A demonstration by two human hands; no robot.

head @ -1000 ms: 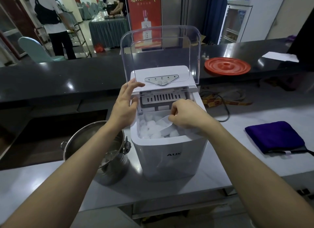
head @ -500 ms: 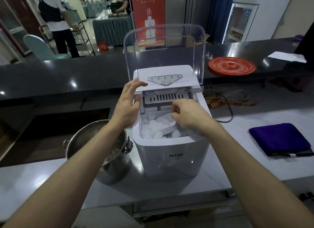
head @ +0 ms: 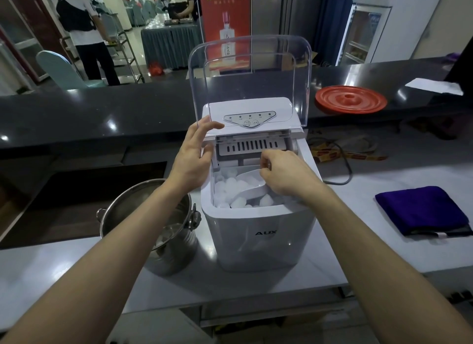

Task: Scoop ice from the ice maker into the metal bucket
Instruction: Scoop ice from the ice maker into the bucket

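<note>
Furthest left, below the left wrist, the metal bucket [head: 120, 200] stands on the counter, touching or just beside the ice maker's [head: 258, 236] side wall, with a few pieces of ice already in its bottom. The left hand [head: 194, 159] has not shifted over the last second. Its fingers [head: 204, 128] are straight and slightly apart, the tips resting on the front left corner of the machine's top panel under the raised clear lid [head: 250, 72], steadying the box rather than gripping it. Right of those fingertips and lower, the open bin holds a heap of ice [head: 230, 190], and the white scoop [head: 249, 183] lies in it with its bowl pointing left toward the bucket. The right hand [head: 286, 174] has its fingers curled on the scoop's handle end, thumb and forefinger pinched together above it. It has stayed at almost the same spot, with only the scoop's angle changing a little, so more of its bowl shows above the cubes. No load appears to have left the bin, so this is likely still the digging stroke. Well to the right of that hand lies a folded purple cloth [head: 419, 210].
</note>
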